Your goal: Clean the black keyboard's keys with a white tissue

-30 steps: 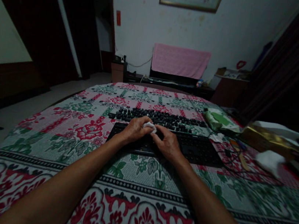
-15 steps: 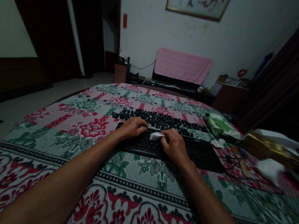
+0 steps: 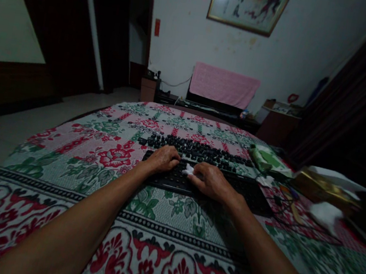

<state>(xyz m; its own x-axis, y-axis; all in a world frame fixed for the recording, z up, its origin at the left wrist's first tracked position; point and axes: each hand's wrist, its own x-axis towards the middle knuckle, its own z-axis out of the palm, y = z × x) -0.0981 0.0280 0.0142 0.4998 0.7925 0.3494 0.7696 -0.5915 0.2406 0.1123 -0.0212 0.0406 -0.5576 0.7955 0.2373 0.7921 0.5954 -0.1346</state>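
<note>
A black keyboard [image 3: 171,182] with its keycaps off lies across the patterned tablecloth in front of me. My left hand [image 3: 164,158] grips the left part of the keyboard, fingers curled over its far edge and thumb bent in. Between the thumb and fingers of my right hand [image 3: 210,179] is a crumpled white tissue [image 3: 187,171], pressed against the keyboard's middle. Loose black keycaps [image 3: 198,148] lie in a wide band just beyond the keyboard. Parts of the keyboard are hidden under both hands.
To the right are a green tissue pack [image 3: 266,160], a crumpled tissue [image 3: 266,181], a cable [image 3: 288,224], a golden box [image 3: 323,188] and a white wad [image 3: 327,214]. A pink cloth [image 3: 224,85] covers a screen by the wall.
My right hand has turned flatter and lowered, bringing the tissue down onto the keyboard. My left hand stays at about the same place on it. The view has shifted slightly.
</note>
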